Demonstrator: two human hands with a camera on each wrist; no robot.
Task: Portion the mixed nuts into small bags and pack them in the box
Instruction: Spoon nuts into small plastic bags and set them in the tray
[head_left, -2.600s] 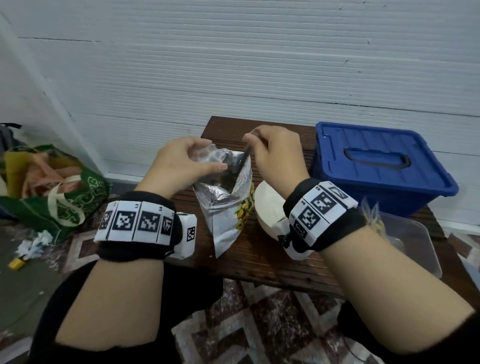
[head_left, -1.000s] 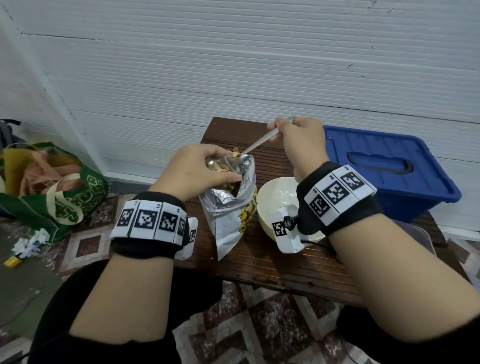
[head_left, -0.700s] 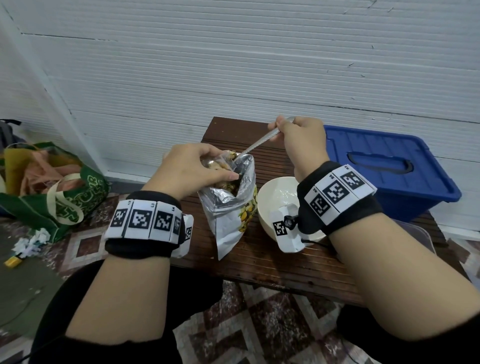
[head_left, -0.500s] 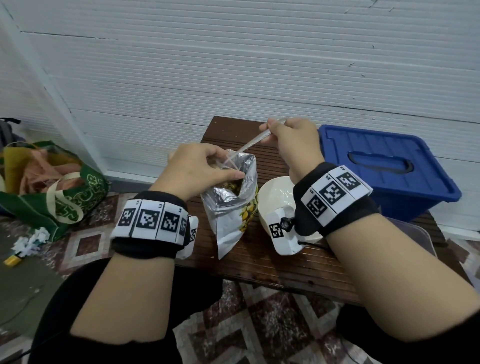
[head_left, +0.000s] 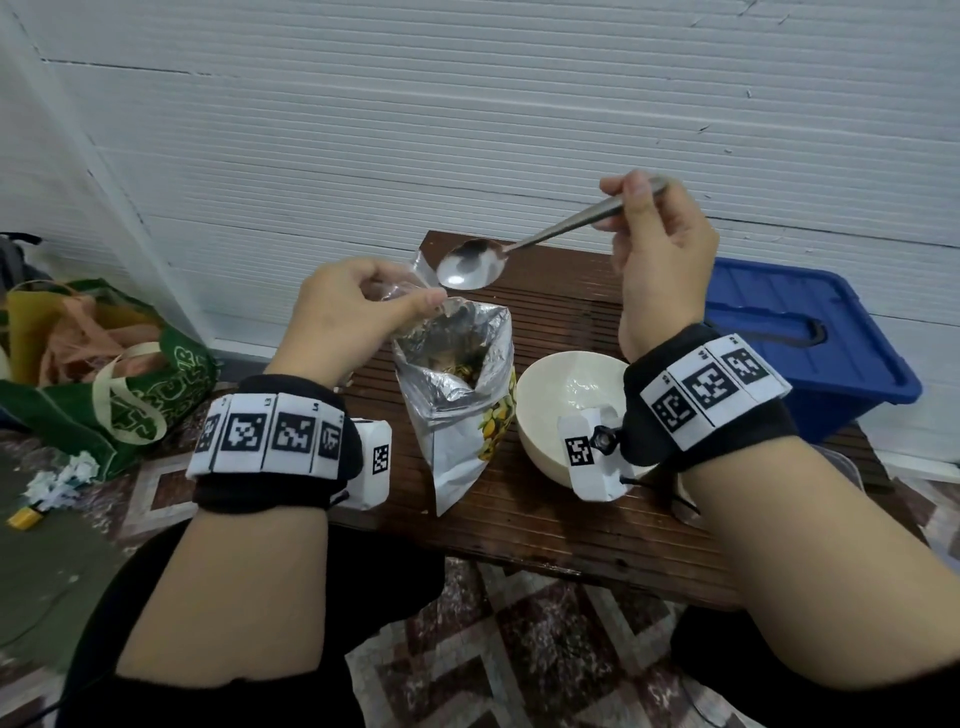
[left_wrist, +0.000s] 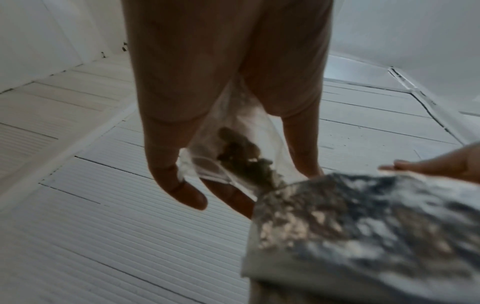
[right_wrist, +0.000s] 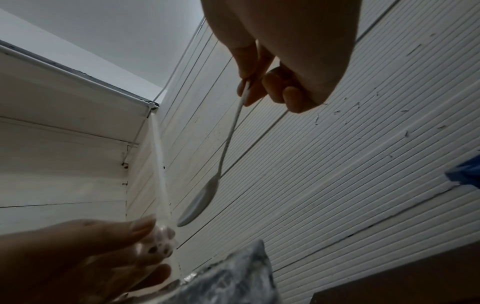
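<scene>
A silver foil nut pouch (head_left: 457, 395) stands open on the wooden table (head_left: 545, 519), with nuts showing inside. My left hand (head_left: 358, 306) holds a small clear bag (left_wrist: 228, 152) with some nuts in it just above the pouch's mouth (left_wrist: 363, 222). My right hand (head_left: 654, 249) pinches the handle of a metal spoon (head_left: 472, 265). The spoon's bowl is empty and hovers over the pouch, beside the small bag (right_wrist: 161, 234). The spoon (right_wrist: 200, 203) hangs down from my right fingers (right_wrist: 259, 86) in the right wrist view.
A white bowl (head_left: 561, 395) sits right of the pouch. A blue lidded box (head_left: 800, 343) stands at the table's right end, a clear plastic container (head_left: 847, 467) in front of it. A green cloth bag (head_left: 119, 374) and paper scraps lie on the floor at left.
The spoon went from deep in the pouch up to the small bag. It is now lifted out, empty, with my right hand raised higher and further right.
</scene>
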